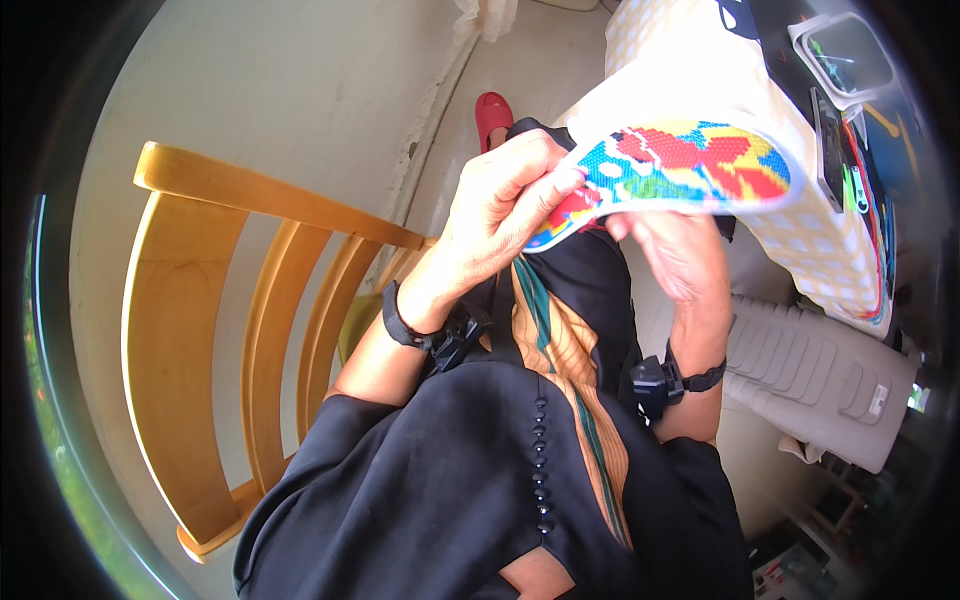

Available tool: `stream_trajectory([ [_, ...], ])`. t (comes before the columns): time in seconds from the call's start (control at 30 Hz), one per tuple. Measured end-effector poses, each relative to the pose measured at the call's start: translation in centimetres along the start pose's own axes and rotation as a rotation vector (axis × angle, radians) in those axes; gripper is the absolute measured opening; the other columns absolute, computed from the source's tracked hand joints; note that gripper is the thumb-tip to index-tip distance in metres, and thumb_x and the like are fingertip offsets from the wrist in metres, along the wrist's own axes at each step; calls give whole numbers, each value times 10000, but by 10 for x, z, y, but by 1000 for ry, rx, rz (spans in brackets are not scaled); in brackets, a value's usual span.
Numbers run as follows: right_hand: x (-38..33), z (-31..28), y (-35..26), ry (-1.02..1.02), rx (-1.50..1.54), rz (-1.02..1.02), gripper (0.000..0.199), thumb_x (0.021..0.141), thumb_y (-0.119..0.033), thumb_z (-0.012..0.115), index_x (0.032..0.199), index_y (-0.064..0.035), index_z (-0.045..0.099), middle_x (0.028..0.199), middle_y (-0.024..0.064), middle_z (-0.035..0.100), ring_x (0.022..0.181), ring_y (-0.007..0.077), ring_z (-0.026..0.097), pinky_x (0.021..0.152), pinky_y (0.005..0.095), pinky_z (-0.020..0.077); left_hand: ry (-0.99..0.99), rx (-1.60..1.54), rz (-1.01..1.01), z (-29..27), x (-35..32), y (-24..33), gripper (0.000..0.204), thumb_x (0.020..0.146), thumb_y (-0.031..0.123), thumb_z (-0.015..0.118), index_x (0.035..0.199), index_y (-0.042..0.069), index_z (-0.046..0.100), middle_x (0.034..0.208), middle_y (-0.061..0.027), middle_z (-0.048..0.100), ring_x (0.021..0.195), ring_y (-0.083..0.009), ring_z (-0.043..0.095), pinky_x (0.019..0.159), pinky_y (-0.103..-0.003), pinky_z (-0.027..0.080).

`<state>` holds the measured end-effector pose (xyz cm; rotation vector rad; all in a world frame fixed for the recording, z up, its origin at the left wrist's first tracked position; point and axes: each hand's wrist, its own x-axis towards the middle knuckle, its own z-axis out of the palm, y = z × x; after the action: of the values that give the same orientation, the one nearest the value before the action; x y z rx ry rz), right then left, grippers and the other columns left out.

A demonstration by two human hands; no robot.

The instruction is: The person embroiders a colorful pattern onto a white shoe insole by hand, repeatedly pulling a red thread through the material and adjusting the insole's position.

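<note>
A cross-stitched insole (690, 165) in red, blue, yellow, green and white, with a pale rim, is held up in front of me. My left hand (505, 205) pinches its narrower end, thumb on top. Below the insole's near edge is my right hand (675, 250), its thumb tip close to the edge. The insole hides most of that hand's fingers, so I cannot make out whether they grip it or anything else. Each wrist wears a black strap with a small black device.
On my left stands a slatted wooden chair back (190, 300) near a pale wall. To the right, a checked cloth (810, 245) hangs from a table bearing a white-framed object (845, 60) and a phone (828, 148). A grey plastic stool (815, 375) and a red slipper (491, 118) are lower.
</note>
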<state>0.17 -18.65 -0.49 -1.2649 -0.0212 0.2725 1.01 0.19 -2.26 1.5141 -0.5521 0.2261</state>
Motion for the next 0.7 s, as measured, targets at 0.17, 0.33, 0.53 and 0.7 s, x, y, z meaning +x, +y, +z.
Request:
stream_trajectory([
  [0.17, -5, -12, 24, -89, 174, 22, 315, 861, -70, 560, 1167, -49, 489, 1101, 72, 564, 1002, 195, 524, 760, 368, 453, -177, -93, -23, -4, 1, -2, 150, 886, 104, 544, 829, -31, 574, 690, -69, 514, 619, -134, 520, 570, -249, 411],
  [0.33, 9, -23, 12, -106, 872, 50, 256, 902, -72, 467, 1149, -6, 454, 1033, 103, 536, 920, 199, 551, 721, 309, 510, -98, -453, -265, 4, -8, -7, 161, 928, 130, 491, 882, -3, 569, 786, 30, 572, 743, -38, 510, 668, -188, 416],
  [0.53, -35, -85, -47, 4, 1032, -220, 151, 924, -42, 433, 1048, 36, 396, 726, 31, 333, 587, 102, 360, 493, 205, 490, 118, -640, -367, -14, -6, -25, 220, 937, 176, 477, 1029, -10, 548, 901, -62, 643, 769, -82, 613, 701, -221, 497],
  [0.7, -72, -128, -48, 254, 397, -174, 167, 909, -67, 489, 1049, 11, 442, 771, 43, 407, 645, 108, 433, 628, 281, 527, 37, -706, -378, -15, -1, -32, 229, 930, 189, 497, 1024, -11, 560, 895, -62, 646, 760, -87, 619, 689, -220, 499],
])
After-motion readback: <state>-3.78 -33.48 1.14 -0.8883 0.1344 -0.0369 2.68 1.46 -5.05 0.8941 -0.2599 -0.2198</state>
